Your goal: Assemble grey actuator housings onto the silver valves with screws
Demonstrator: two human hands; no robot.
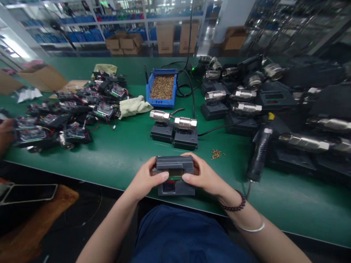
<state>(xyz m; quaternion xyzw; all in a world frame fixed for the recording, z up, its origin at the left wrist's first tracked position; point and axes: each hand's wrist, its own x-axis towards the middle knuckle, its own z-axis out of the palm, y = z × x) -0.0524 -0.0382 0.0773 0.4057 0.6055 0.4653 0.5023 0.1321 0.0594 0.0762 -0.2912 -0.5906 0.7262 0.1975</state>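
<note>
I hold a dark grey plastic housing (pixel 174 174) with both hands at the near edge of the green table (pixel 126 146). My left hand (pixel 146 179) grips its left side, thumb pressed on the front. My right hand (pixel 204 174) grips its right side, thumb on the front too. Just beyond it stand two finished units (pixel 175 129) with shiny metal cylinders on top. A small heap of brass screws (pixel 216 154) lies to the right of my hands.
An electric screwdriver (pixel 259 153) hangs at the right. Many dark units with metal cylinders (pixel 246 98) are piled at the right. A blue bin of screws (pixel 162 87) sits behind. Wired circuit assemblies (pixel 74 113) crowd the left, where another person's hand (pixel 6 133) shows.
</note>
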